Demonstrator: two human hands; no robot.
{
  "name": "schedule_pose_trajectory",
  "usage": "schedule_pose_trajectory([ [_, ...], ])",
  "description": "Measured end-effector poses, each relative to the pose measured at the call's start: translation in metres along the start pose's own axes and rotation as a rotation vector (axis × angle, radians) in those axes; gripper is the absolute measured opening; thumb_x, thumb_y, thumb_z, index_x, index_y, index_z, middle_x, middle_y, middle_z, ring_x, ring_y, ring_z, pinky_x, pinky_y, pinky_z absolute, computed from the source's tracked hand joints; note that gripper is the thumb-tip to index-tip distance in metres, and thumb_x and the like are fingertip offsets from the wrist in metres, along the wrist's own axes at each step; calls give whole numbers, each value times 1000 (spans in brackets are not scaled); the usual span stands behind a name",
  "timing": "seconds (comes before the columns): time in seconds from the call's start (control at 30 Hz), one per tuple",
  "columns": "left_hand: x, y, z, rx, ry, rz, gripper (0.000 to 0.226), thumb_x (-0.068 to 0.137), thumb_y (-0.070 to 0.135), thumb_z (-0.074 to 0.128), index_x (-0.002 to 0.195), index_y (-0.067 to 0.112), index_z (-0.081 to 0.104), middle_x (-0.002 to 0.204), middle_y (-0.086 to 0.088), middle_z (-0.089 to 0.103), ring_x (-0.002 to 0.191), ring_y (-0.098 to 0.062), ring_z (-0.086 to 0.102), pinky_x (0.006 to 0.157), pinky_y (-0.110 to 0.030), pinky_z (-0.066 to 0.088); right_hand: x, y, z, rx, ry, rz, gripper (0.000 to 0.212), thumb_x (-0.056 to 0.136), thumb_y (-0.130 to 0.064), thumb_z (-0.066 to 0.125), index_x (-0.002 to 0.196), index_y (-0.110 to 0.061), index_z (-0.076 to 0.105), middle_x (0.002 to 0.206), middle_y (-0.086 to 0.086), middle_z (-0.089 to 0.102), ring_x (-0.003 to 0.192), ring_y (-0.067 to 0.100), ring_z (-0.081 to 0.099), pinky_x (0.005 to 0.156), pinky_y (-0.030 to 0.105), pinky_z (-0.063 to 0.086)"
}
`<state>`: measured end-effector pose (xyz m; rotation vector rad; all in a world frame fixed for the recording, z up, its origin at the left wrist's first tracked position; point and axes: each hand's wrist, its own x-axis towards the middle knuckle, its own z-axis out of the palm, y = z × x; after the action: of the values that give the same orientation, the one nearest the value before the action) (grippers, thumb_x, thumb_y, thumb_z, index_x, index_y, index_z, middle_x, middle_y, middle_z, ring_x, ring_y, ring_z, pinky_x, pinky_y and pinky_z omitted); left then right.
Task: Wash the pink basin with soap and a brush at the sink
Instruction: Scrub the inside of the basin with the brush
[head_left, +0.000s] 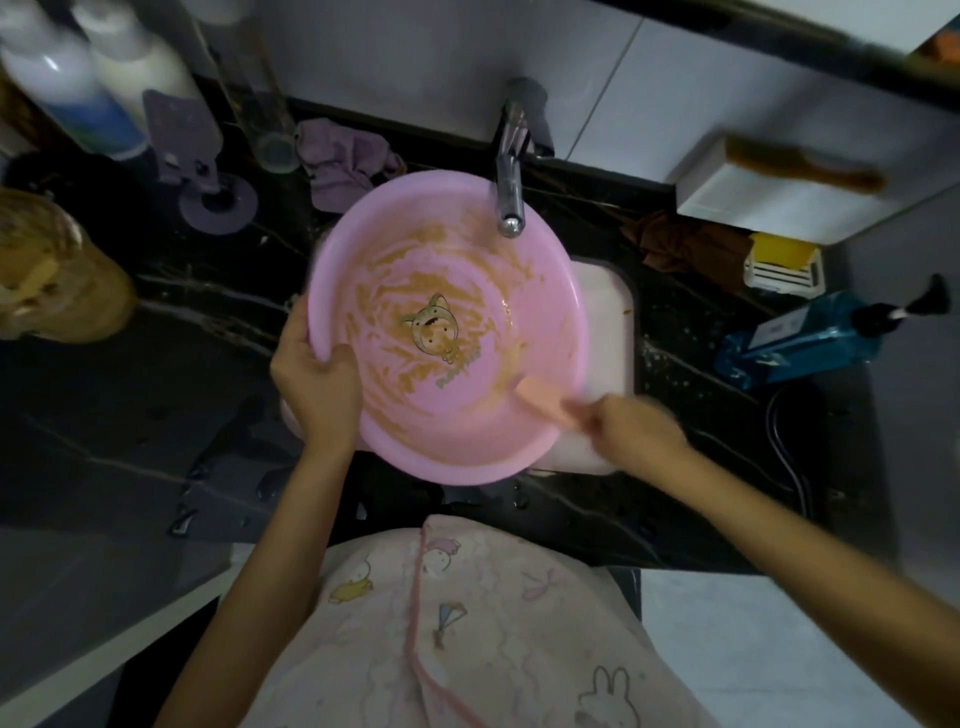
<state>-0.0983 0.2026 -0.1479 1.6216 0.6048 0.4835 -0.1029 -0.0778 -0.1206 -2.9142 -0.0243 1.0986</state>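
The pink basin (452, 327) sits over the sink (602, 312) under the tap (511, 197). The left hand (311, 374) grips its rim to steady it; the right hand (634, 423) clasps a brush (540, 397), scrubbing inside.

Centre frame, the pink basin (449, 327), smeared brown inside, sits over the white sink (605, 322) under the faucet (510, 176). Left hand (314, 371) grips its left rim; right hand (636, 423) holds a blurred pink brush (540, 397) against the lower-right inner wall.
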Motion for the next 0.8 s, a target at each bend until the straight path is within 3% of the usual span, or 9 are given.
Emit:
schedule_pose_trajectory([
  [0.07,1,-1,0,8,3,-4,55,67,-11,40,116,3,63,101,-16,67,92,-15,63,82,-27,54,-30,-15,35,366,-186,-155,34,91,-17,51,114,-37,66,110,-5,67,102,14,62,92,32,50],
  [0.1,1,-4,-1,18,13,-19,56,68,-9,40,117,5,63,101,-14,68,92,-15,64,82,-27,54,-35,-14,43,425,-190,-192,35,92,-17,51,115,-39,65,113,-7,67,105,14,62,95,32,49],
  [0.27,-1,-12,-7,24,39,-44,51,69,-8,41,112,5,65,93,-5,67,85,-9,62,78,-25,54,-7,23,18,82,186,99,48,95,-23,43,137,-47,41,115,14,65,100,31,63,76,34,48],
  [0.33,-1,-11,-4,31,41,-54,49,69,-7,42,111,5,65,94,-11,68,84,-9,62,77,-24,54,-16,-3,20,127,134,76,46,96,-22,44,138,-42,43,118,12,63,104,30,61,78,33,47],
  [0.47,-3,-14,-7,31,37,-36,47,71,-7,43,112,5,65,97,-13,68,86,-13,64,79,-26,55,-60,-56,47,478,-125,-228,38,96,-26,50,133,-34,52,129,-1,59,117,19,56,93,26,44],
  [0.5,-4,-15,-8,30,41,-26,48,72,-8,44,112,5,65,99,-12,68,89,-16,65,81,-28,55,-54,-48,42,414,-108,-232,39,95,-26,49,133,-37,51,128,-2,60,115,18,57,90,26,45],
  [0.57,-4,-17,-9,37,34,-21,47,72,-8,44,113,4,65,100,-13,69,91,-18,66,82,-29,56,-32,-25,23,169,-9,-19,43,94,-25,46,133,-42,49,121,0,63,105,21,62,80,29,48],
  [0.67,-1,-16,-6,61,31,-75,46,72,-1,46,111,13,66,98,-6,70,87,-12,65,79,-29,56,-22,-15,8,-48,85,208,41,94,-17,43,132,-32,48,108,6,62,96,25,61,72,31,48],
  [0.8,0,-18,-4,57,27,-76,50,70,3,45,112,20,66,99,-2,70,93,-17,66,82,-34,56,-58,-84,35,356,-66,-88,46,93,-19,49,137,-34,47,126,5,61,111,24,59,88,30,47],
])
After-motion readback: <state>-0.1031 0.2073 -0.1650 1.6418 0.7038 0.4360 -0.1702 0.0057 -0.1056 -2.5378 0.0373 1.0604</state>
